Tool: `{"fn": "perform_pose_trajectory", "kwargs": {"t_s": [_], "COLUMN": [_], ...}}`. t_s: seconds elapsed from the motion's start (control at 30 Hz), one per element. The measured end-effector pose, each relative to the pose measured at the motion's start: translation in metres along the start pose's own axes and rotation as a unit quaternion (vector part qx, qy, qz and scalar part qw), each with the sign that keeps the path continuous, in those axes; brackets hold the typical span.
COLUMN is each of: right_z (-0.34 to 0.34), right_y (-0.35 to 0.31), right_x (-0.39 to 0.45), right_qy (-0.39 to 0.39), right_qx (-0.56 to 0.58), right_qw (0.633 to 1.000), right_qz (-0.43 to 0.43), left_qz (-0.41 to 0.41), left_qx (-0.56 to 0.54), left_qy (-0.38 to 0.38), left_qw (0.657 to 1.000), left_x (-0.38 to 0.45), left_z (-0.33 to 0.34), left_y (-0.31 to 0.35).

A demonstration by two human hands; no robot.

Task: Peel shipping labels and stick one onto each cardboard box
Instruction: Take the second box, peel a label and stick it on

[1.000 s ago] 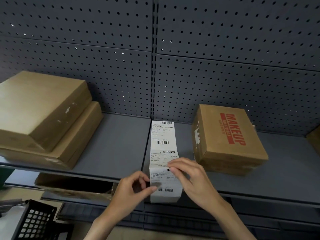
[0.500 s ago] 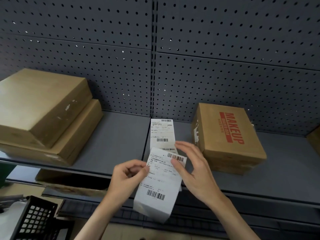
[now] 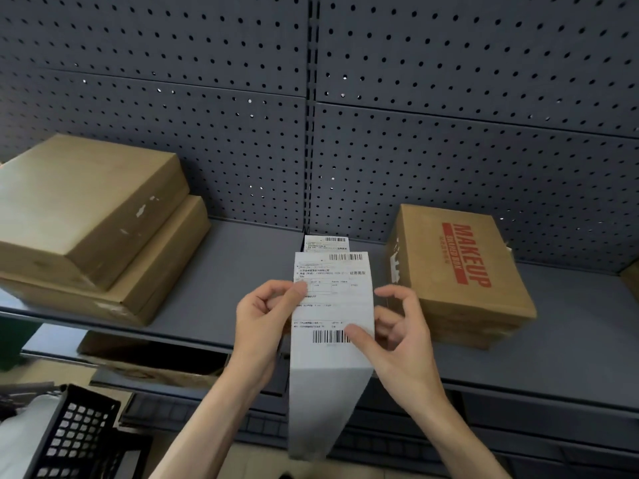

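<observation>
I hold a white shipping label strip upright over the front of the grey shelf. My left hand pinches its left edge with thumb and forefinger. My right hand pinches the right edge, thumb on the barcode. Blank backing paper hangs below. Another label lies on the shelf behind. A brown cardboard box printed MAKEUP sits to the right. Two stacked plain cardboard boxes stand at the left.
Grey pegboard backs the shelf. A black plastic crate sits at the lower left, and an open cardboard box lies on the lower shelf. Another box edge shows at the far right.
Both hands have lifted the label strip off the shelf and turned it upright; the backing now hangs down below my hands.
</observation>
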State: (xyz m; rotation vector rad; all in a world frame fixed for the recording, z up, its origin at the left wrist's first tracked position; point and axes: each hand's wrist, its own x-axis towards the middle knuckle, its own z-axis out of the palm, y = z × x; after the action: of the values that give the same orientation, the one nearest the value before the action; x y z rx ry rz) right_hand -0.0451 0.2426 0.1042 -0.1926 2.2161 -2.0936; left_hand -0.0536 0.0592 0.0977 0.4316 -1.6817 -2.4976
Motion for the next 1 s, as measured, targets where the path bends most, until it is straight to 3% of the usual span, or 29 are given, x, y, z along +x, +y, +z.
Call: {"fn": "perform_pose_trajectory", "kwargs": {"t_s": [0.17, 0.37, 0.47, 0.53, 0.63, 0.77, 0.87, 1.0], "right_z": [-0.005, -0.008, -0.004, -0.004, -0.001, 0.006, 0.003, 0.003], "right_y": [-0.014, -0.014, -0.011, -0.008, -0.005, -0.006, -0.01, -0.014], "right_x": [0.014, 0.024, 0.022, 0.019, 0.015, 0.016, 0.019, 0.017], "right_qy": [0.057, 0.077, 0.114, 0.156, 0.049, -0.063, -0.082, -0.075], "right_qx": [0.043, 0.046, -0.058, -0.23, -0.334, -0.367, -0.404, -0.459], "right_qw": [0.997, 0.996, 0.991, 0.943, 0.868, 0.843, 0.823, 0.771], "right_qz": [-0.002, -0.003, -0.04, -0.185, -0.364, -0.388, -0.39, -0.435], "left_qz": [-0.026, 0.001, 0.043, 0.069, 0.091, 0.104, 0.105, 0.12], "left_qx": [0.021, 0.075, 0.089, 0.086, 0.087, 0.111, 0.148, 0.176], "left_qy": [-0.057, -0.126, -0.133, -0.113, -0.125, -0.161, -0.159, -0.154], "left_qw": [0.998, 0.989, 0.986, 0.987, 0.984, 0.975, 0.971, 0.965], "left_x": [-0.003, -0.015, -0.02, -0.02, -0.019, -0.021, -0.022, -0.025], "left_z": [-0.006, -0.02, -0.018, -0.016, -0.012, -0.008, -0.007, -0.004], "left_y": [-0.007, -0.015, -0.014, -0.014, -0.014, -0.01, -0.01, -0.006]}}
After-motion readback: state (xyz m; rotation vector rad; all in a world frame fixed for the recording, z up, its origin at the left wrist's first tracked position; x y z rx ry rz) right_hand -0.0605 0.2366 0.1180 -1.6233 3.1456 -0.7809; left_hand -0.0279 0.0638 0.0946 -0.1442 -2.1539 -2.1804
